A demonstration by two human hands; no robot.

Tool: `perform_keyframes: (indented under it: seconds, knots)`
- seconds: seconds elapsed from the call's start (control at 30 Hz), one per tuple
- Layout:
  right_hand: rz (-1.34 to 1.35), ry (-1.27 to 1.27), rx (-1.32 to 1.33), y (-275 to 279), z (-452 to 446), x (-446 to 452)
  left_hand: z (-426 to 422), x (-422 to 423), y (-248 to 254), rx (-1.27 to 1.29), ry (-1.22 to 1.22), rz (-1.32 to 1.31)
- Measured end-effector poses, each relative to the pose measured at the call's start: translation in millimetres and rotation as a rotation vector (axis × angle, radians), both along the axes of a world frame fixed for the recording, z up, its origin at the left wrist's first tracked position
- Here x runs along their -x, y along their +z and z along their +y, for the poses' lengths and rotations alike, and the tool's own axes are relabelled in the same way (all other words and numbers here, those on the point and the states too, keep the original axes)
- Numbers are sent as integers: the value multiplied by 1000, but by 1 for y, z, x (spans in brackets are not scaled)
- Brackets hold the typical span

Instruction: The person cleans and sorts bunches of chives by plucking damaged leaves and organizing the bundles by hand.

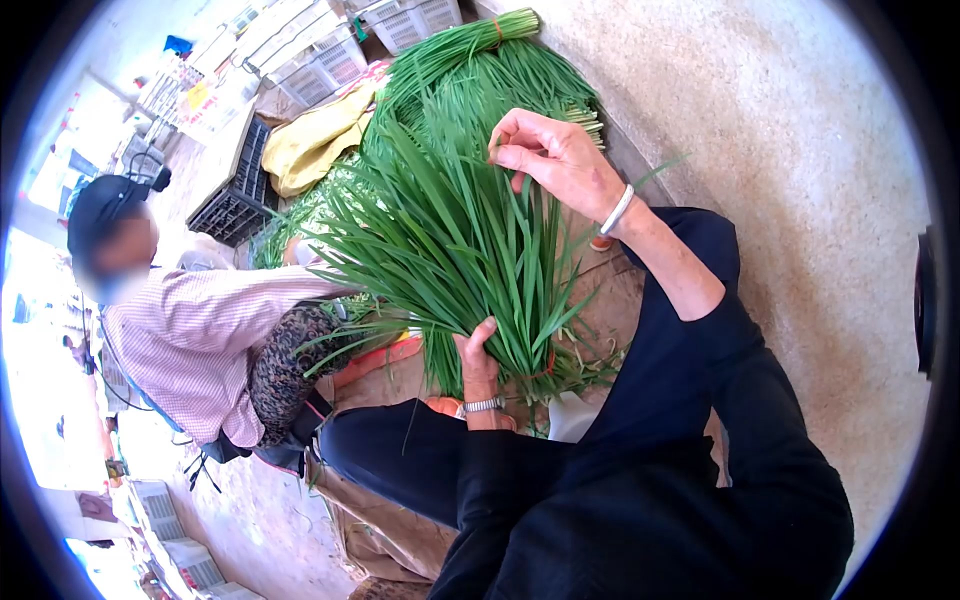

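Observation:
My left hand [478, 362] is wrapped round the lower part of a bunch of long green leaves [460, 240], its thumb showing and its other fingers hidden by the stems. The leaves fan out up and to the left, and an orange band sits near the stem ends. Over the upper right of the bunch is my right hand [545, 158], its fingers curled and thumb against the forefinger, pinching what looks like a thin leaf. Behind lies a pile of tied green bundles [490, 75].
At the left a person in a cap and checked shirt [190, 320] sits close by. A yellow sack [318, 140], a black crate [232, 185] and white crates [320, 68] stand beyond. A low ledge [632, 160] runs beside the pile.

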State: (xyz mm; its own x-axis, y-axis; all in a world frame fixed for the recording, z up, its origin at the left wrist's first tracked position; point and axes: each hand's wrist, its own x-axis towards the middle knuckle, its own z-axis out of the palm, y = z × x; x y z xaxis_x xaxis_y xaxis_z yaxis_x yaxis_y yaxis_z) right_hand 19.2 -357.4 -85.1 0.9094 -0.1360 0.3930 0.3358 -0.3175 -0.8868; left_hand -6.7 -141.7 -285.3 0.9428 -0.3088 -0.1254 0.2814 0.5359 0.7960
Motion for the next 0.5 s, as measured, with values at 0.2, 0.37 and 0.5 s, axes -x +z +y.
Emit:
perform_keyframes:
  seconds: [0.2, 0.37, 0.5]
  knots:
    - [-21, 31, -583, 12, 1, -4, 5, -4, -16, 39, 6, 12]
    - [-147, 135, -458, 43, -15, 18, 5, -2, -3, -16, -7, -24]
    - [-173, 206, -221, 51, -20, 45, 3, -5, 1, -32, -70, -55]
